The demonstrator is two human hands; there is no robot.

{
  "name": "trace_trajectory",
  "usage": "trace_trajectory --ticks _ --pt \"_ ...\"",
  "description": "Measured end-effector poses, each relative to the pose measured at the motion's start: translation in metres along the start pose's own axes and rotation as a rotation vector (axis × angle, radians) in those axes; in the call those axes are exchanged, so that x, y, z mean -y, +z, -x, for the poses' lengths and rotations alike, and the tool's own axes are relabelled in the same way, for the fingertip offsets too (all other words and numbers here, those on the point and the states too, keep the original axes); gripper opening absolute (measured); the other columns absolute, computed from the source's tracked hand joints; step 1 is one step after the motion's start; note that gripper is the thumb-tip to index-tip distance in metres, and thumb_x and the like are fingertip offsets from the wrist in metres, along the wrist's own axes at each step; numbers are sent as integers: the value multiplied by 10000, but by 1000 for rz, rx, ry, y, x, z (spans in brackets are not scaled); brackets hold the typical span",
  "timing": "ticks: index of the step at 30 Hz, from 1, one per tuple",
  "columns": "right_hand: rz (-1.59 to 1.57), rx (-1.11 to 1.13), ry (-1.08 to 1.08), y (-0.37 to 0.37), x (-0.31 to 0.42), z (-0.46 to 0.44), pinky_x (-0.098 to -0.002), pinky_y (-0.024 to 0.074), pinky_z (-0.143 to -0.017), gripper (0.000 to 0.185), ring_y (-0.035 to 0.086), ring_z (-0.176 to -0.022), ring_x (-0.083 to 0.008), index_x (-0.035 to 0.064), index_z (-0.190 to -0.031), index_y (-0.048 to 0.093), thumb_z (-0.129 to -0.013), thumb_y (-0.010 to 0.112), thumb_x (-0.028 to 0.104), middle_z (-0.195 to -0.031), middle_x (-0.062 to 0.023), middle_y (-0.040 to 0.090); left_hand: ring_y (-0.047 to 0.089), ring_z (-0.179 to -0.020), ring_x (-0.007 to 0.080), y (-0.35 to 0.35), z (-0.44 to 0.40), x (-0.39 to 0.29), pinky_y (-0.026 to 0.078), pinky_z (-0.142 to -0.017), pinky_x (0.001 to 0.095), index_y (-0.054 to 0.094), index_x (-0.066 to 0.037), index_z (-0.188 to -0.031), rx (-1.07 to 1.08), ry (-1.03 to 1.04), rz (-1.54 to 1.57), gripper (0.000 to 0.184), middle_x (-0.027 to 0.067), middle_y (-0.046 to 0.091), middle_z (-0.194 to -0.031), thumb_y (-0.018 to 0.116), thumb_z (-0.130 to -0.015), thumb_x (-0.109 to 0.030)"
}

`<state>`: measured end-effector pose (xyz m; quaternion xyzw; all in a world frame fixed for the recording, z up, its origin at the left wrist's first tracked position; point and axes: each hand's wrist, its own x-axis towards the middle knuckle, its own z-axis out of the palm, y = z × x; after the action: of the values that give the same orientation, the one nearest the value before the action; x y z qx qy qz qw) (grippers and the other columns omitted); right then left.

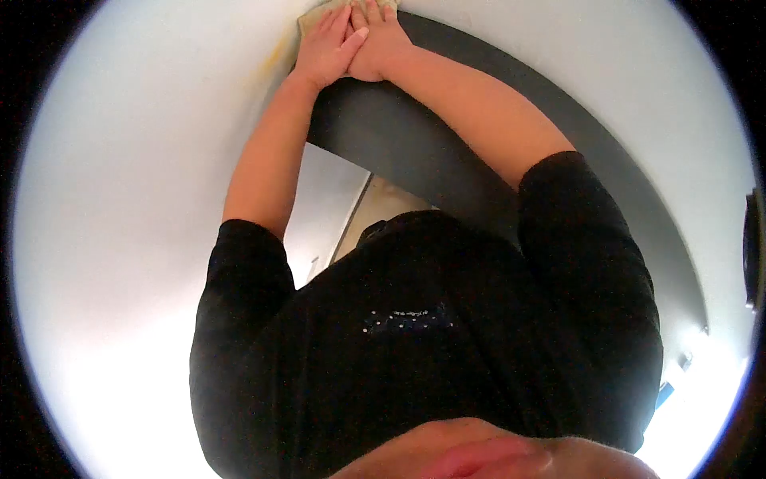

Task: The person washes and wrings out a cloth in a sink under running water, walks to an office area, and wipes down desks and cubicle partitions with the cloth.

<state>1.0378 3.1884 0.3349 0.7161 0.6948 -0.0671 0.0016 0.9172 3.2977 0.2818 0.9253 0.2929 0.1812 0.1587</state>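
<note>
Both of my hands are stretched far out, side by side, on a pale yellowish cloth (309,19) at the top of the head view. My left hand (323,52) lies flat with its fingers extended, and its thumb crosses over the other hand. Close against it, my right hand (381,49) presses on the same cloth, fingers straight. The cloth's edges show beyond the fingers; the rest is hidden under the hands. It sits where a dark grey surface (359,120) meets a white surface (144,160).
A faint yellow streak (275,60) marks the white surface beside the cloth. The curved-looking grey surface runs along my right arm, with a white wall (622,72) beyond it. Below the hands are a white panel (327,188) and a beige strip (379,203). A dark object (752,247) stands at the right edge.
</note>
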Motion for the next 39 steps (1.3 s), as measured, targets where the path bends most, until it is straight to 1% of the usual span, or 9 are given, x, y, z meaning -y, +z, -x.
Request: trace_trajectory --ticks 4,7,12,18,24,26,30,34,39 --pt "-84 -155 -12 18 -4 -3 -576 19 -1281 830 56 -1594 -446 38 -1671 123 -1021 421 460 -1731 -238 101 328 -1539 342 3 -1 -1 245 -1269 416 386 -81 -1599 53 20 -8 812 149 405 -1641 414 -1017 -646" --pt "-76 -61 2 11 -11 -13 -573 31 -1282 840 71 -1591 -447 47 -1669 151 -1011 453 471 -1727 -233 124 340 -1536 326 5 -10 -2 247 -1263 458 370 -134 -1615 22 -14 -15 804 114 407 -1648 415 -1007 -659" --pt "-19 -258 6 51 -15 1 -576 165 -1272 788 175 -1564 -492 119 -1647 281 -997 477 519 -1706 -194 240 354 -1533 312 13 11 -22 219 -1238 584 345 -220 -1629 13 -22 -231 777 66 409 -1653 400 -1001 -673" --pt "13 -284 -77 72 -10 119 -611 170 -1260 757 183 -1554 -507 108 -1639 298 -998 500 456 -1685 -217 270 320 -1541 379 14 104 -121 197 -1235 619 362 -78 -1605 92 19 -276 774 157 373 -1657 453 -1014 -571" --pt "-1 -103 34 63 -15 258 -617 122 -1267 777 113 -1561 -531 74 -1642 268 -1010 516 450 -1698 -246 199 237 -1567 412 29 145 -215 159 -1235 642 315 -58 -1624 229 307 -153 922 181 322 -1678 415 -976 -706" --pt "45 -48 285 63 -15 266 -594 75 -1282 767 83 -1580 -479 73 -1644 257 -1024 508 445 -1702 -240 183 234 -1569 408 33 132 -222 153 -1235 647 314 -65 -1627 252 411 -61 932 188 324 -1675 398 -974 -724" --pt "168 -24 313 58 -5 259 -564 42 -1295 776 91 -1591 -410 87 -1652 219 -1024 534 416 -1707 -231 158 236 -1571 386 26 115 -213 146 -1240 636 323 -60 -1623 318 520 47 931 183 331 -1669 386 -979 -730" --pt "152 19 289 58 4 274 -560 41 -1295 806 73 -1585 -450 89 -1656 198 -1010 563 405 -1710 -239 135 253 -1572 344 22 133 -213 137 -1260 584 343 -41 -1609 325 545 75 918 175 338 -1667 380 -992 -720" --pt "129 -46 385 57 18 273 -606 84 -1267 728 156 -1557 -457 75 -1605 331 -994 587 377 -1659 -244 271 285 -1565 296 21 133 -202 153 -1275 519 391 -39 -1583 329 557 140 864 148 398 -1641 380 -1010 -686"
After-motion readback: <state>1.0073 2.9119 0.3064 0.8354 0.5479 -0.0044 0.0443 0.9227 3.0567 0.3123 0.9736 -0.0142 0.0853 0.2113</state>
